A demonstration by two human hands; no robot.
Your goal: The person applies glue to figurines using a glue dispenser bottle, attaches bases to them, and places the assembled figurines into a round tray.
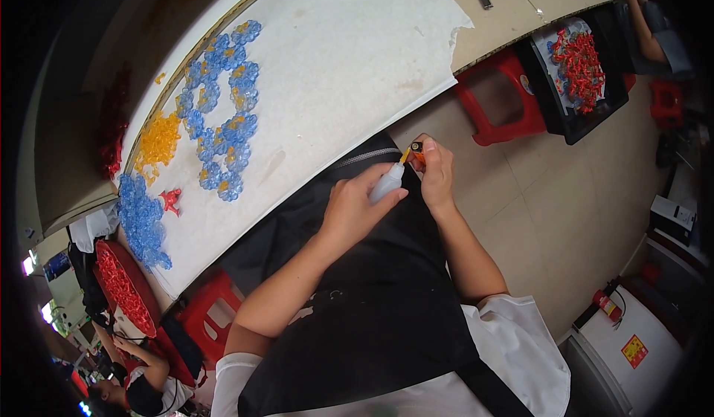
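My left hand (351, 207) is closed around a small whitish squeeze bottle (386, 183) with a narrow yellow nozzle (405, 155). It is over my lap, just off the table's near edge. Close by on the right, my right hand (437, 173) pinches a small black and orange piece (417, 149); its exact kind is too small to make out. The nozzle tip points up at this piece, and I cannot tell whether the two touch. My fingers partly hide the piece and the bottle's body.
The white-covered table (327, 68) carries blue flower-shaped pieces (242, 86) with orange centres, an orange pile (158, 146), a blue pile (141, 220) and a red piece (170, 201). Red pieces fill a basin (155, 298) and a black tray (554, 123) beside a red stool (487, 131). Other people sit nearby.
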